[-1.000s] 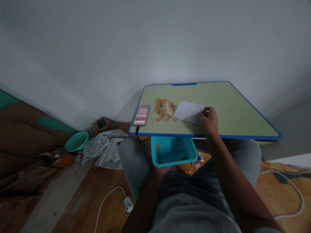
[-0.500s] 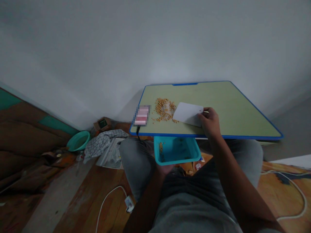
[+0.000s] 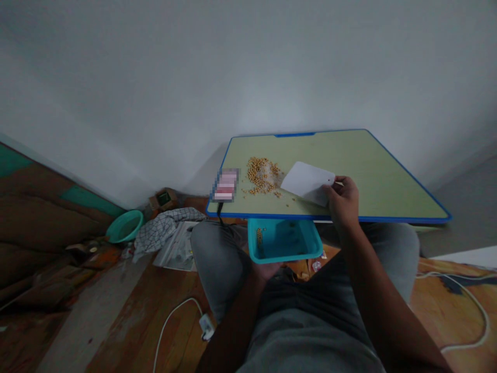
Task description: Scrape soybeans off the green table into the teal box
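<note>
My right hand (image 3: 345, 201) pinches one end of a white plastic scraper (image 3: 305, 180), which is tilted over the pale green tabletop (image 3: 380, 181). Left of the scraper lies a spread of soybeans (image 3: 257, 173), with whitish bits in its middle and a few loose beans near the front edge. Below that edge, my left hand (image 3: 267, 270) grips a teal plastic basin (image 3: 287, 257) from underneath; its fingers are mostly hidden by the basin. A small cluster of beans sits at the basin's left side.
A pixelated flat object (image 3: 225, 185) with a dark strap lies at the table's left edge. On the floor to the left are a green bowl (image 3: 126, 226), a checked cloth (image 3: 165, 228) and a white plug with a cable (image 3: 206, 326). A wall stands behind the table.
My right hand has drawn the scraper a little to the right, away from the beans. A few loose beans now show near the scraper's lower edge. The basin has shifted slightly right.
</note>
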A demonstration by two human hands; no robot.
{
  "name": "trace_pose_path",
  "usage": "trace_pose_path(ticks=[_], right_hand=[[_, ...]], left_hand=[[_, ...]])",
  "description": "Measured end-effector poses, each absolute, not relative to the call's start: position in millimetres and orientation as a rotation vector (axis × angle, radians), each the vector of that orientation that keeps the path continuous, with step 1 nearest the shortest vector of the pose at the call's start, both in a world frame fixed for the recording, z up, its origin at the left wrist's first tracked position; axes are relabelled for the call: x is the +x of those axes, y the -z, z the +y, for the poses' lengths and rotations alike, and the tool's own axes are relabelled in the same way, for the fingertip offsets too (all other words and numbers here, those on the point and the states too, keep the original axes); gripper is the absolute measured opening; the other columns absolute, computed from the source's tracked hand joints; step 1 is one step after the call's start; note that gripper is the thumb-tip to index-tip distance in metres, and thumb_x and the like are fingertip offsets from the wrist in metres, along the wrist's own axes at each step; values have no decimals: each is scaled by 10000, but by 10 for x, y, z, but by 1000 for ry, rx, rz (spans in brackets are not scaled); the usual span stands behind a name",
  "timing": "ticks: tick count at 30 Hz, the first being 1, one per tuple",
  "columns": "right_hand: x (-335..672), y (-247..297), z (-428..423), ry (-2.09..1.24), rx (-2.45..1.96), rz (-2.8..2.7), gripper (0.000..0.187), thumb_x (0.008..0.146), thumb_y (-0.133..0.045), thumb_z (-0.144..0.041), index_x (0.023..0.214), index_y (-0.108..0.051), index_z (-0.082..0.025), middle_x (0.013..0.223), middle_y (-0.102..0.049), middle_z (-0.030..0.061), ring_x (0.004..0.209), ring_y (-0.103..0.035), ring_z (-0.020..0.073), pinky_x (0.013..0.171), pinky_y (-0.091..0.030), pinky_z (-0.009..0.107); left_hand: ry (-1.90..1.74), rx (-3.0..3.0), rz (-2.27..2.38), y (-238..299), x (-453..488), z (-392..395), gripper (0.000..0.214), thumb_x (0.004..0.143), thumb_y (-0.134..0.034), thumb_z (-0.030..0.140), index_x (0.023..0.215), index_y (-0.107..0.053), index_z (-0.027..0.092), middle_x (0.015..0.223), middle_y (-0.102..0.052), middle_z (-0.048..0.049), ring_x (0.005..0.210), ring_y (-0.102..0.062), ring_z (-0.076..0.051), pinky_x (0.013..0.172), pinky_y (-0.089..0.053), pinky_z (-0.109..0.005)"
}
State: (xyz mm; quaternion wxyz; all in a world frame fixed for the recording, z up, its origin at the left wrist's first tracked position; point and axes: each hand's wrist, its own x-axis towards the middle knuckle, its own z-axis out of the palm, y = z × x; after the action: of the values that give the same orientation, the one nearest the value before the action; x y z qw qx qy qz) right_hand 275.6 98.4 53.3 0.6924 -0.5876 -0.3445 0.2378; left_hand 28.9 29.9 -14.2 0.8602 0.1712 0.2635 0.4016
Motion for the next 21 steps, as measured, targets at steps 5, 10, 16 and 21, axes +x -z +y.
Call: trace_pose_path(ticks=[5,10,16,21], right_hand=[[2822,-473,723,-387,-1377,-734,384,757,-737,-408,1063,-558,-259,969,-775,60,821,-753,247,711,-559,359],[2805,-517,583,-407,-1432,-785,397,761,-764,-414,1073,-573,-262,943,-783,67,814,-760,263,668,-556,350],[2760,-679,471,-726,-1306,-919,401,761,-811,-393,1055,-567,-271,848,-784,19,646,-686,210,552,-506,288],[2778,-724,455,-891,-1293,-978,403,751,-832,-380,1056,-590,-277,847,-800,13,595,-670,207,501,-474,280]], left_hand=[[-774,461,666,-153,383,229,763,994,-342,736,1430,-750,262,1425,-790,-73,1631,-370,-501,1263,-292,-788],[-746,476,653,-46,390,270,935,944,-311,838,1580,-628,231,1513,-736,-99,1633,-328,-537,1248,-307,-772],[-704,456,479,379,310,349,1041,884,-343,915,1598,-559,188,1693,-551,-197,1640,-307,-544,1263,-251,-788],[-702,449,442,390,258,324,948,952,-343,854,1624,-498,203,1772,-425,-218,1639,-350,-496,1287,-242,-759]])
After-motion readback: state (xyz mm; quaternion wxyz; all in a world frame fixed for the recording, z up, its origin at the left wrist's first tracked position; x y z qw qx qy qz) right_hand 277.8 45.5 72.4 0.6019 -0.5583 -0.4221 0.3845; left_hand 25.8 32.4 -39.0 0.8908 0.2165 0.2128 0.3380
